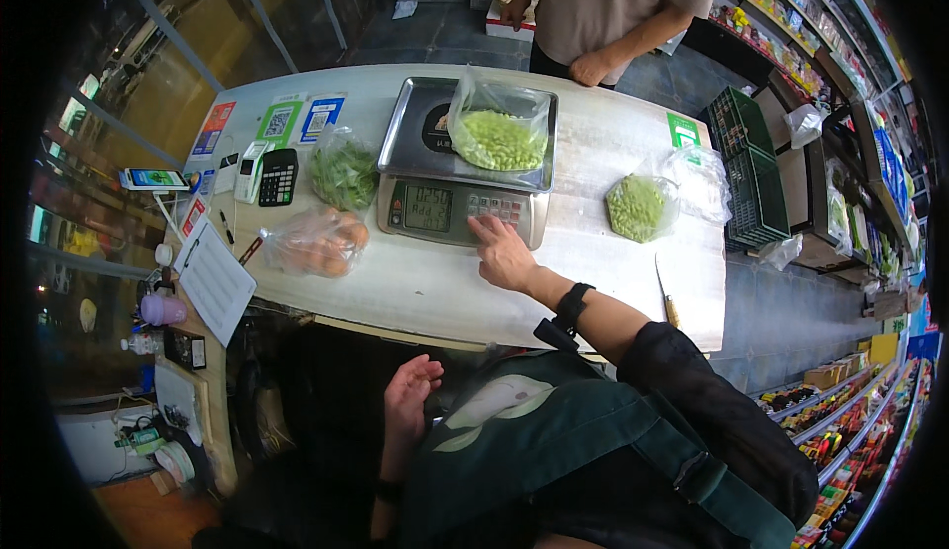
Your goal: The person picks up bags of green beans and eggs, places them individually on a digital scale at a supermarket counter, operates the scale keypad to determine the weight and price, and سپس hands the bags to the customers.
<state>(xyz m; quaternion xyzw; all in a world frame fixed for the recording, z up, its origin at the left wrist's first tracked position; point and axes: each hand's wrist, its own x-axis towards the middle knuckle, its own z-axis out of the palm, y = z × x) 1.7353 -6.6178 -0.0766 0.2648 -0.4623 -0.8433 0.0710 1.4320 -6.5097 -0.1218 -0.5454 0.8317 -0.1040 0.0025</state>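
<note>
My right hand (506, 256) touches the keypad of a digital weighing scale (394, 212) with its fingertips and holds nothing. On the scale's metal pan sits a clear plastic bag of shelled green beans (500, 137). My left hand (411, 393) hangs in front of my apron, below the table edge, its fingers loosely bent and nothing in them. Left of the scale lie a bag of leafy greens (342, 171) and a bag of round orange-brown items, perhaps eggs (322, 243). A second bag of green beans (637, 208) lies to the right.
A knife (670, 308) lies near the table's right front edge, below crumpled plastic bags (697, 178). A calculator (278, 178), a card terminal (250, 171) and a clipboard (215, 278) are at the left. Across the table stands a person (608, 15). Green crates (752, 193) stand at right.
</note>
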